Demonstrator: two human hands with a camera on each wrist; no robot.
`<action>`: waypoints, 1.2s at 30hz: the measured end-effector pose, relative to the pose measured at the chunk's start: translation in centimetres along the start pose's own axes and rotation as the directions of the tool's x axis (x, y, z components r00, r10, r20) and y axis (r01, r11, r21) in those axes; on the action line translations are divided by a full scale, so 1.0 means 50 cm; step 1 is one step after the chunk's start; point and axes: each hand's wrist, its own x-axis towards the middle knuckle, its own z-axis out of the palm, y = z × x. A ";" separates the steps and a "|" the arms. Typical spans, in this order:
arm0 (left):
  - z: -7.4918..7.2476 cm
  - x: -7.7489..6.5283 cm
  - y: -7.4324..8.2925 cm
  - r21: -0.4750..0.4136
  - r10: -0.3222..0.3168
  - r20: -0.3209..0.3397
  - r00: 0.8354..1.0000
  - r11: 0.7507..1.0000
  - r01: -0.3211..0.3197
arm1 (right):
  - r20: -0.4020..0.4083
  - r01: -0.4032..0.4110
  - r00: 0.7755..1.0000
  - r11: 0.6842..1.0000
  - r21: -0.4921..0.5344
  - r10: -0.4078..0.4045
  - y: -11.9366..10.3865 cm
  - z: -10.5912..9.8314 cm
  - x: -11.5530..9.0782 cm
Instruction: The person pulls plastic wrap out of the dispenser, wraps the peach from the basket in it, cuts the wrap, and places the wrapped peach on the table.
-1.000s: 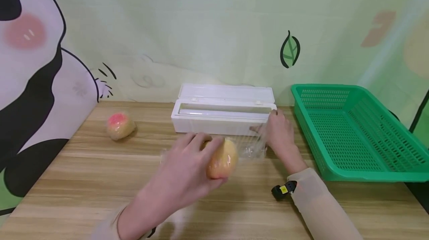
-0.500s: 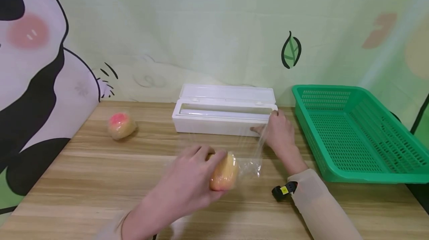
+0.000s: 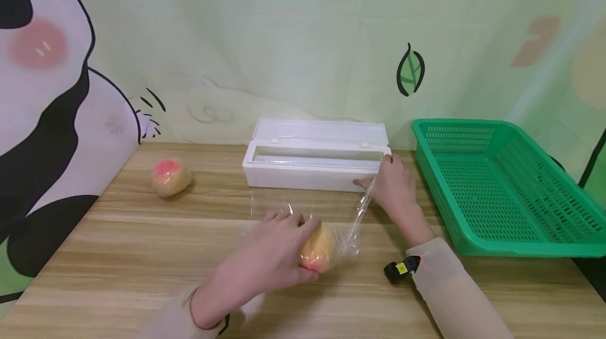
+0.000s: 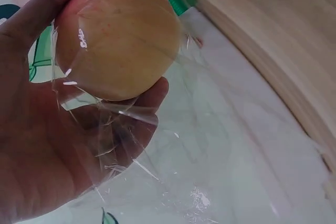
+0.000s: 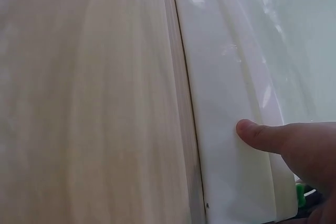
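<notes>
In the head view my left hand (image 3: 267, 252) grips a yellow-pink peach (image 3: 318, 252) just in front of the white cling film box (image 3: 293, 177). Clear film (image 3: 349, 239) stretches from the box to the peach and bunches along its right side. The left wrist view has the peach (image 4: 118, 38) between thumb and fingers, with wrinkled film (image 4: 199, 108) over it and across the palm. My right hand (image 3: 395, 186) holds the right end of the box, its thumb pressed on the front wall, as the right wrist view also shows. Inside the box lies a film roll (image 3: 319, 161); the lid stands back.
Another peach (image 3: 170, 177), wrapped in film, rests on the wooden table (image 3: 118, 265) at the left. A green plastic basket (image 3: 440, 207) stands at the right, beside my right forearm. A printed cloth (image 3: 307, 55) hangs behind the table.
My left hand has drawn the peach toward me and lower, lengthening the film between it and the box. My right hand keeps its place on the box.
</notes>
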 end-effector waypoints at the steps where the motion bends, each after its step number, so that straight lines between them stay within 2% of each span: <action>1: 0.005 0.002 -0.001 -0.001 -0.003 0.013 1.000 1.000 0.003 | 0.011 0.001 1.000 1.000 0.001 -0.001 0.000 0.000 0.000; 6: 0.022 0.010 -0.004 -0.006 -0.019 0.055 0.998 1.000 0.019 | 0.075 0.016 0.997 1.000 0.016 -0.017 0.001 -0.008 0.001; 11: 0.032 0.016 -0.012 -0.011 -0.037 0.073 0.997 0.999 0.038 | 0.099 0.086 0.991 0.996 0.024 -0.088 0.005 -0.027 0.003; 15: 0.036 0.019 -0.017 -0.034 -0.056 0.097 0.994 0.998 0.059 | 0.100 0.162 0.983 0.983 -0.081 -0.154 -0.013 -0.067 -0.015; 18: 0.041 0.022 -0.018 -0.033 -0.063 0.119 0.991 0.997 0.068 | 0.152 0.199 0.972 0.973 -0.114 -0.181 -0.041 -0.113 -0.044; 20: 0.044 0.024 -0.017 -0.030 -0.064 0.129 0.990 0.997 0.068 | 0.244 0.212 0.951 0.974 -0.075 -0.188 -0.061 -0.139 -0.070; 22: 0.048 0.027 -0.018 -0.031 -0.066 0.131 0.989 0.997 0.070 | 0.358 0.239 0.910 0.970 -0.040 -0.210 -0.077 -0.151 -0.101; 25: 0.050 0.030 -0.018 -0.049 -0.069 0.128 0.989 0.996 0.076 | 0.474 0.278 0.845 0.961 0.004 -0.247 -0.089 -0.140 -0.150; 26: 0.051 0.031 -0.018 -0.056 -0.071 0.126 0.989 0.995 0.079 | 0.482 0.300 0.835 0.954 0.008 -0.267 -0.091 -0.132 -0.165; 29: 0.052 0.033 -0.019 -0.071 -0.075 0.121 0.990 0.994 0.084 | 0.451 0.343 0.834 0.939 0.029 -0.319 -0.092 -0.101 -0.193; 32: 0.051 0.033 -0.019 -0.072 -0.079 0.127 0.989 0.993 0.089 | 0.415 0.367 0.836 0.928 0.061 -0.359 -0.090 -0.080 -0.201; 34: 0.050 0.032 -0.019 -0.067 -0.080 0.133 0.988 0.994 0.089 | 0.412 0.384 0.825 0.919 0.092 -0.386 -0.086 -0.078 -0.200; 36: 0.050 0.031 -0.020 -0.065 -0.076 0.140 0.987 0.994 0.086 | 0.443 0.390 0.796 0.909 0.145 -0.412 -0.080 -0.087 -0.196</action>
